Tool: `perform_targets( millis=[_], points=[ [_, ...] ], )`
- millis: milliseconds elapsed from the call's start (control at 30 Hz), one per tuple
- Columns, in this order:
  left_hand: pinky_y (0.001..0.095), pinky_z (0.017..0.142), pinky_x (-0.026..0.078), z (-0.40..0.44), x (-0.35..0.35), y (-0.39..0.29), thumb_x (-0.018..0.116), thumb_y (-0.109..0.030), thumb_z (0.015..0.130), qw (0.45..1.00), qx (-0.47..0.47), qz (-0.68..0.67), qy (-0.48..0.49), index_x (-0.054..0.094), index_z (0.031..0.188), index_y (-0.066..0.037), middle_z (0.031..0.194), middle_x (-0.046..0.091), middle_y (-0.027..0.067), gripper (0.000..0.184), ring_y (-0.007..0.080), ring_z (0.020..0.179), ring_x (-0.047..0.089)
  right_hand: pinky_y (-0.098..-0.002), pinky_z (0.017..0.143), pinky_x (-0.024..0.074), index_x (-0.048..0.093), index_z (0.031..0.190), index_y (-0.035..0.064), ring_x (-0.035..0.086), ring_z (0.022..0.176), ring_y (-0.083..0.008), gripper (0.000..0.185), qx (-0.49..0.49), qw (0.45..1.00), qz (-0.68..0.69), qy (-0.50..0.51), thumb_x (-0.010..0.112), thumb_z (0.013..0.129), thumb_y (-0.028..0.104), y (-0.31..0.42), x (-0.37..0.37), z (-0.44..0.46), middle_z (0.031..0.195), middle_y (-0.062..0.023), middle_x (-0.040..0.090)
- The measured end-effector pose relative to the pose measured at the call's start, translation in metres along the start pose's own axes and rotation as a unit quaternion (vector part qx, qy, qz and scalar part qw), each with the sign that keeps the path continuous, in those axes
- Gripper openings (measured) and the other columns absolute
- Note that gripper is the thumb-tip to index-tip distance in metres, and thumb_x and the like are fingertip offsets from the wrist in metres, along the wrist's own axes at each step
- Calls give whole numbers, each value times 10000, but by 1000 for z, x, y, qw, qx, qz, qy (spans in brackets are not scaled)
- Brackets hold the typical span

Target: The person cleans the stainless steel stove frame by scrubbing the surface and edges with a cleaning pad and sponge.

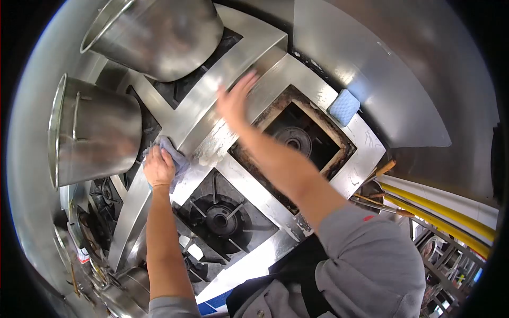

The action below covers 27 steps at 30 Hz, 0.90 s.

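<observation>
My left hand (159, 167) presses a grey-blue cloth (177, 156) against the raised steel ledge (199, 127) of the stove, its fingers closed on the cloth. Blurred by motion, my right hand (235, 103) is over the ledge further back, its fingers stretched and apart with nothing seen in them. Under my right forearm is a square burner opening (293, 139) with a browned, scorched rim. The steel stove top (214, 146) between my hands looks wet and streaked. A black burner grate (220, 218) lies nearer me, between my arms.
Two big steel pots, a rear pot (159, 37) and a left pot (98, 132), stand on burners beyond the ledge. A blue sponge (344, 107) rests at the back right corner against the steel wall (371, 69). Wooden-handled utensils (386, 168) and yellow pipes (440, 212) are at right.
</observation>
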State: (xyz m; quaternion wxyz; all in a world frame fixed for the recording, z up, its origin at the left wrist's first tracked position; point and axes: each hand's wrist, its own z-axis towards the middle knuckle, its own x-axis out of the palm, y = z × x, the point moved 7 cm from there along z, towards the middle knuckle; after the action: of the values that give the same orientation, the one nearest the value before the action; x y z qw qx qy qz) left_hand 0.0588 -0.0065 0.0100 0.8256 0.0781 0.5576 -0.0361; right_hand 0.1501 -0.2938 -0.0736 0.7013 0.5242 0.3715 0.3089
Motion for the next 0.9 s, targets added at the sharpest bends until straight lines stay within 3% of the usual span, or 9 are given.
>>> perform_targets(
  millis=[167,233,333,400,533,600,667,800,900],
  points=[
    [506,704,517,-1,-6,-2,494,-269,961,1000,-4,-18,-8,585,930,-47,910,647,167,241,401,844,639,-494,1255,73,-71,1521,-149,0,1505,-515,990,108,989,63,-81,442,1023,536,-33,-77,132,1578,-425,-22],
    [506,704,517,-1,-6,-2,497,-270,961,1000,-6,-18,-20,588,935,-47,917,649,167,243,401,848,640,-506,1253,64,-100,1522,-139,-4,1511,-503,972,64,995,34,-67,443,1031,501,-29,-50,91,1588,-406,-63],
    [505,704,518,-3,-6,0,501,-272,961,1000,-10,-16,-20,596,945,-47,926,653,167,244,402,851,642,-553,1231,71,-151,1467,-206,-69,1446,-625,1149,-54,997,5,58,562,964,542,3,26,-56,1482,-524,-157],
    [505,704,519,0,-6,-2,504,-271,962,1000,-10,-16,-17,599,950,-47,928,655,168,244,403,852,643,-550,1229,77,-157,1459,-214,-46,1440,-636,1172,35,976,-15,212,571,956,555,23,34,-106,1483,-526,-148],
    [508,706,517,-2,-4,2,502,-269,969,1000,-15,-22,-6,594,942,-48,910,651,171,241,410,846,640,-490,1244,111,-119,1481,-197,10,1493,-541,1128,219,962,72,146,532,967,567,12,8,-25,1527,-495,-53],
    [509,707,516,-1,-4,3,500,-268,972,999,-22,-32,-4,592,940,-50,903,648,171,239,411,843,638,-487,1254,75,-68,1513,-166,10,1511,-497,1031,79,996,11,29,446,1004,568,7,-35,39,1573,-431,-56],
    [512,705,513,-3,-4,3,498,-269,973,999,-16,-31,7,587,932,-56,896,643,172,235,411,833,634,-490,1255,53,-57,1532,-136,-5,1523,-467,1049,141,985,84,-62,404,997,640,-18,-63,108,1606,-378,-35],
    [512,700,512,-1,-2,1,501,-268,972,999,-20,-28,14,585,929,-61,888,640,168,227,407,826,632,-516,1252,51,-63,1526,-142,-16,1517,-483,1073,142,984,72,-82,415,987,653,-30,-60,112,1600,-385,-67],
    [511,694,511,-1,-4,3,503,-268,971,1000,-18,-24,0,583,926,-64,883,638,162,224,401,826,634,-510,1252,60,-117,1511,-150,-36,1510,-502,1088,119,993,9,5,477,991,599,-15,-23,45,1580,-407,-120]
  ],
)
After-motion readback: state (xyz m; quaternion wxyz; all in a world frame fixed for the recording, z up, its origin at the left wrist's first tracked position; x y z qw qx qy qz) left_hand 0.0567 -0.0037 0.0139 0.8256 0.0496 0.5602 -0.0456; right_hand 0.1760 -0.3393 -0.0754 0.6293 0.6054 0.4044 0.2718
